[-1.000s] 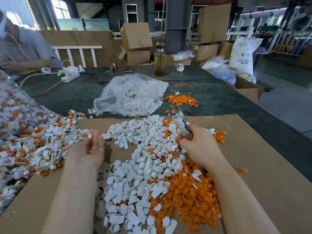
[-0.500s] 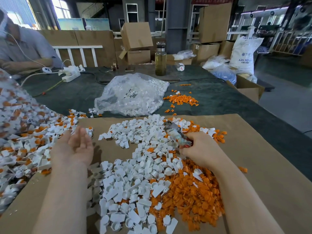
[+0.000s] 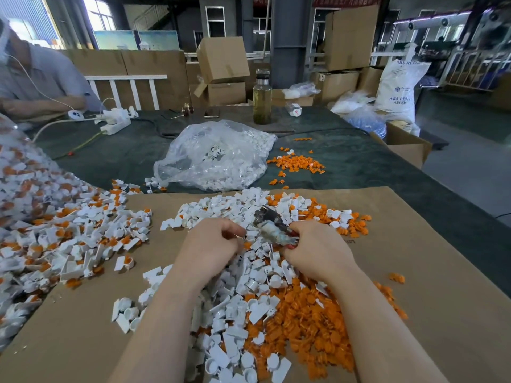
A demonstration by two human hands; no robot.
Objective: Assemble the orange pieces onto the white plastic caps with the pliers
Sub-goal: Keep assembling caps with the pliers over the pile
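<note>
A heap of white plastic caps (image 3: 237, 288) covers the middle of the brown cardboard sheet (image 3: 414, 272), with a mass of loose orange pieces (image 3: 309, 324) beside it on the right. My right hand (image 3: 318, 250) grips the pliers (image 3: 269, 223) by their handles, jaws pointing up and to the left over the caps. My left hand (image 3: 215, 244) hovers just left of the jaws with its fingers curled in a pinch over the white caps; what it pinches is too small to make out.
Assembled white-and-orange caps (image 3: 69, 239) are piled at the left. A clear bag of white caps (image 3: 218, 156) and more orange pieces (image 3: 297, 164) lie on the green table (image 3: 359, 158) beyond. A bottle (image 3: 262, 98), power strip (image 3: 116, 121) and seated person (image 3: 41, 78) are farther back.
My left hand swung from the assembled pile at the left, palm open, to the middle and curled beside the pliers. My right hand lowered the pliers toward the caps.
</note>
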